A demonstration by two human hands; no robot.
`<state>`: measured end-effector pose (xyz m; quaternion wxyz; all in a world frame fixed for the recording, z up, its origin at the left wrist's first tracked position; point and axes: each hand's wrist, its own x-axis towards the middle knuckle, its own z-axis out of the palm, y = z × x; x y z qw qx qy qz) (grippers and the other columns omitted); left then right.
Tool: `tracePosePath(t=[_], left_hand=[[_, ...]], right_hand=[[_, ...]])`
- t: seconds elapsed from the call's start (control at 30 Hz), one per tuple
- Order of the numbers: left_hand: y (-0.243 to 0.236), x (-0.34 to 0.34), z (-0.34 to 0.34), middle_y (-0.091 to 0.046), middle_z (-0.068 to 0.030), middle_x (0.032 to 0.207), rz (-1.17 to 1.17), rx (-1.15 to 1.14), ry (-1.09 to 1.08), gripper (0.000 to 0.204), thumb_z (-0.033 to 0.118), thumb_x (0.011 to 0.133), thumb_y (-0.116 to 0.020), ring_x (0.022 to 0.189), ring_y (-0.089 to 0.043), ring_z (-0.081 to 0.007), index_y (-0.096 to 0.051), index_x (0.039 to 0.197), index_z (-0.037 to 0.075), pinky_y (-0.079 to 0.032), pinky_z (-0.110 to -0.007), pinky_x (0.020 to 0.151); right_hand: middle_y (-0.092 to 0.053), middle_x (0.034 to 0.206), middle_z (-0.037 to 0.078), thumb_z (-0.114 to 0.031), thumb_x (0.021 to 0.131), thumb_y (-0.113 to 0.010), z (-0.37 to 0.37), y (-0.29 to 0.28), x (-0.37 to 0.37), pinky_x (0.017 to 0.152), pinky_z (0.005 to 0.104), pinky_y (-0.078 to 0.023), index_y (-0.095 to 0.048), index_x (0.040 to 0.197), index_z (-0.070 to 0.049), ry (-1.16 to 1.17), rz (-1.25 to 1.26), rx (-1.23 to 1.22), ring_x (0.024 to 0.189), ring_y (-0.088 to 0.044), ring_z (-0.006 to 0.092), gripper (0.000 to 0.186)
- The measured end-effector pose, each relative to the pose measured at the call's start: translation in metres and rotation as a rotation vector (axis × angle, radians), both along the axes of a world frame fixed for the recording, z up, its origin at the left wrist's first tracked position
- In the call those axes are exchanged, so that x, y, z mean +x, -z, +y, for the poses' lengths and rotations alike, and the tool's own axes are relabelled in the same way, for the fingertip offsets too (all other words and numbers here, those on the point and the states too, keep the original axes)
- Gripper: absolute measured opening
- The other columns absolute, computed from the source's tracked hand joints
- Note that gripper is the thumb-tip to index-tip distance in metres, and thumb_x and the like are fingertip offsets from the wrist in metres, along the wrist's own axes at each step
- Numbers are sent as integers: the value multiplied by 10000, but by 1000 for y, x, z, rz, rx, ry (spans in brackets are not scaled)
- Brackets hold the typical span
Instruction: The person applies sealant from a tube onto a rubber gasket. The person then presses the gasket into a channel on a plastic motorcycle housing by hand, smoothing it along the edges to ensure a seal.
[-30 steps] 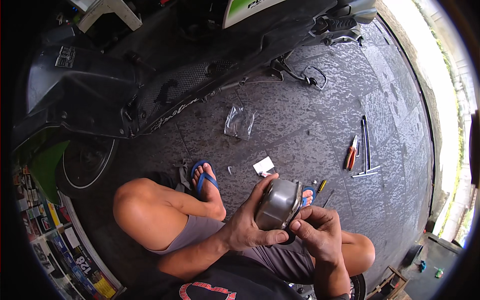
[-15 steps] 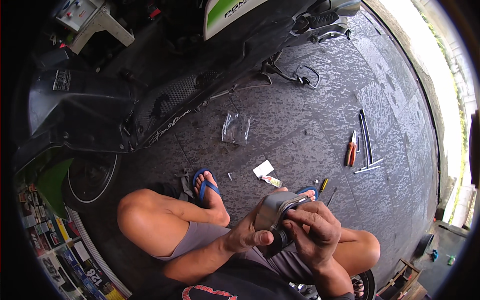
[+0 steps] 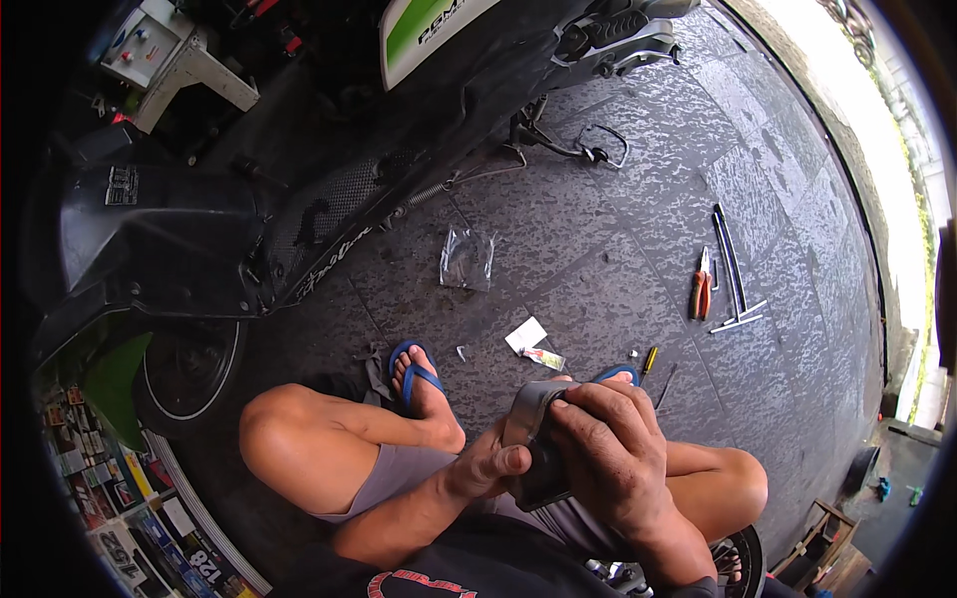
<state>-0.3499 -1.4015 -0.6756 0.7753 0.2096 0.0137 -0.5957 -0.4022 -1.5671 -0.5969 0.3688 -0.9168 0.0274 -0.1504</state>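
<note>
Above my lap I hold a grey and black housing-like part (image 3: 531, 407), rounded at its upper end; its exact kind does not show. My left hand (image 3: 488, 461) grips its left side, thumb along the near face. Across its right side lies my right hand (image 3: 610, 439), fingers bent over the upper edge and pressed against it. The right fingertips and much of the part's face are hidden behind that hand.
A dark scooter (image 3: 329, 219) stands ahead on the left. On the tiled floor lie a plastic bag (image 3: 467, 261), white paper (image 3: 525, 336), a small tube (image 3: 543, 359), orange-handled pliers (image 3: 702, 289), T-handle wrenches (image 3: 731, 261) and a yellow-handled screwdriver (image 3: 650, 360). A shelf (image 3: 150, 488) is at left.
My right hand has shifted left and up over the part, covering more of its edge. The part has turned slightly in my hands. The whole view has moved a little.
</note>
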Motion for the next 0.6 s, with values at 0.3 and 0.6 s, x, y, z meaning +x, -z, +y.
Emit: tracePosePath(t=[0.3, 0.6], left_hand=[[-3, -2, -2, -423, -184, 1471, 226, -151, 19, 1006, 523, 825, -742, 1329, -493, -298, -224, 1524, 18, -441, -441, 1096], [9, -8, 12, -399, -222, 1481, 216, -28, 116, 1109, 666, 781, -695, 1343, -463, -351, -225, 1522, -12, -372, -502, 1132]], right_hand=[[-678, 1005, 126, -155, 884, -727, -44, 11, -7, 854, 323, -485, -705, 1049, 28, 228, 259, 746, 988, -639, 211, 247], [-641, 833, 42, -244, 894, -751, -38, 25, -3, 702, 272, -470, -709, 954, 24, 193, 454, 900, 795, -586, 99, 278]])
